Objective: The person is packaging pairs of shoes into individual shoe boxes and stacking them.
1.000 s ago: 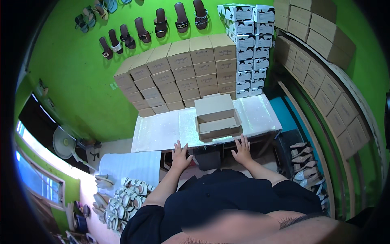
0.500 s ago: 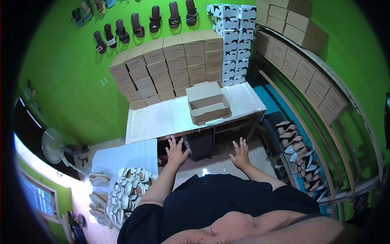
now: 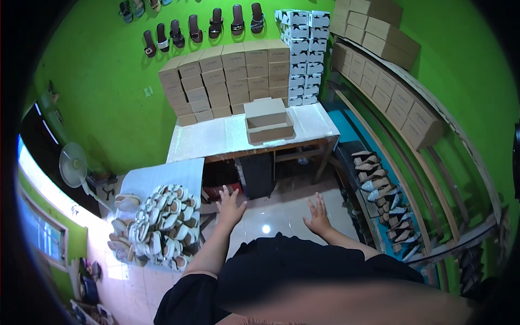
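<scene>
Fingers spread and holding nothing, my left hand [image 3: 231, 208] hovers in front of the table, to the right of the pile of white sandals [image 3: 165, 222]. My right hand [image 3: 318, 215] is likewise open and bare, held over the tiled floor. Beyond both hands, an open brown cardboard box [image 3: 268, 130] rests on the white-topped table [image 3: 208, 142], its lid flap raised at the back. From here I cannot see the bottom of the box. Neither hand touches anything.
Stacked brown shoe boxes [image 3: 225, 76] and white star-patterned boxes [image 3: 307, 59] line the table's back. At right, a rack [image 3: 428, 216] stands beside rows of heeled shoes [image 3: 382, 189]. A fan [image 3: 73, 165] is at left; a black bin-like container [image 3: 257, 176] stands under the table.
My view has shifted, so the table and box appear higher and more of the sandal pile shows. Both hands stay open and empty, now appearing farther from the table edge.
</scene>
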Demonstrator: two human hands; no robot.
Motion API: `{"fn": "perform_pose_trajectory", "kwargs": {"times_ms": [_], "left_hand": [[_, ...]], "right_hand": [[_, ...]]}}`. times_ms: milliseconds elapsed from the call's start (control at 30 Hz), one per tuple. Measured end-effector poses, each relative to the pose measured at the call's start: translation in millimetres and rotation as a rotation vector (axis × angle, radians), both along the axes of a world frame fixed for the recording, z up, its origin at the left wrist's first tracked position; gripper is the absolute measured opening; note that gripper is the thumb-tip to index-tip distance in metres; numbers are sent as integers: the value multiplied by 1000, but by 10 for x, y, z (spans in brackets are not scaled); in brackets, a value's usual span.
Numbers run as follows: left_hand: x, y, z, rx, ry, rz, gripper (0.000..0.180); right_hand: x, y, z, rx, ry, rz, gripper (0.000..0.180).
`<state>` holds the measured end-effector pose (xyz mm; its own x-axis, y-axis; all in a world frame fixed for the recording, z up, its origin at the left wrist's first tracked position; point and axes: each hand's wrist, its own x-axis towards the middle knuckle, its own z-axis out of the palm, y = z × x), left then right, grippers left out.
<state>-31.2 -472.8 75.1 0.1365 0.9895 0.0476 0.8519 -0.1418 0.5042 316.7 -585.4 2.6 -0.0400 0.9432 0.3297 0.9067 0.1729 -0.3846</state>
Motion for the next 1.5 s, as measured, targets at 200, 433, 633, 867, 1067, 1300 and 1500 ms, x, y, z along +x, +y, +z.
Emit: {"fn": "perform_pose_trajectory", "kwargs": {"times_ms": [200, 433, 633, 867, 1067, 1300, 1500], "left_hand": [[-93, -899, 5, -49, 21, -46, 67], [-700, -1500, 250, 95, -32, -18, 61], [-1360, -1855, 501, 265, -111, -51, 57], [-2815, -2452, 719, 483, -117, -229, 41], [-4278, -2756, 853, 533, -99, 73, 39], [-5016, -2762, 680, 577, -133, 273, 33], [-5235, -2624, 426, 541, -115, 346, 30]], "right_hand": [[230, -724, -45, -42, 66, -197, 83], [-406, -833, 381, 47, 201, -69, 82], [-1076, -940, 620, 145, 123, 39, 77], [-2490, -1040, 674, 149, 273, -26, 73], [-3688, -1092, 843, 168, 297, 140, 71], [-4080, -1041, 1113, 297, 277, 257, 70], [-4287, -557, 1579, 364, 301, 159, 68]]}}
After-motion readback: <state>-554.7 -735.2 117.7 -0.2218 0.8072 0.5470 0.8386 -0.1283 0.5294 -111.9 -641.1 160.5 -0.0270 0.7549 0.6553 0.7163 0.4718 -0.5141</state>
